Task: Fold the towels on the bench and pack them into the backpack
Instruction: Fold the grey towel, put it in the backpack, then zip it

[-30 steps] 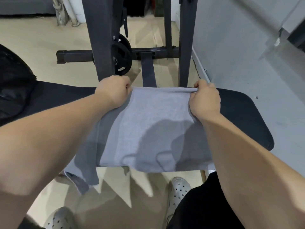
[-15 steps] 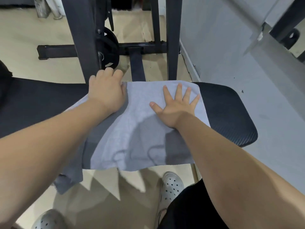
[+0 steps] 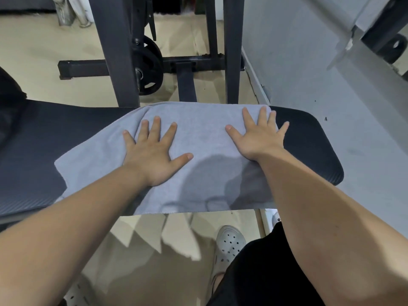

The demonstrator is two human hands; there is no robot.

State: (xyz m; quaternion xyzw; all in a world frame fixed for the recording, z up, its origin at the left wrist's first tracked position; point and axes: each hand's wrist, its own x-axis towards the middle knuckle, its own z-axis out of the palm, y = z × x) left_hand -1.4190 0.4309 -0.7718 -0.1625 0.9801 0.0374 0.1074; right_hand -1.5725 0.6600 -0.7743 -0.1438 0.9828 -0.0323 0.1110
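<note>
A grey towel [image 3: 203, 138] lies folded across the black padded bench [image 3: 309, 146], its near edge hanging slightly over the front. My left hand [image 3: 154, 153] presses flat on the towel's left-centre with fingers spread. Flat on the towel's right edge is my right hand [image 3: 258, 135], its little finger reaching onto the bench pad. A dark bulky shape [image 3: 8, 102] at the far left edge may be the backpack; most of it is out of frame.
A dark steel rack [image 3: 119, 51] with a black weight plate [image 3: 148, 65] stands just behind the bench. A grey wall [image 3: 320, 62] runs along the right. My light clogs [image 3: 227, 246] and black shorts are below, on the beige floor.
Both hands let go of the towel's far edge and now lie flat on it. The right hand slid to the right edge. The left side of the towel now lies spread on the bench.
</note>
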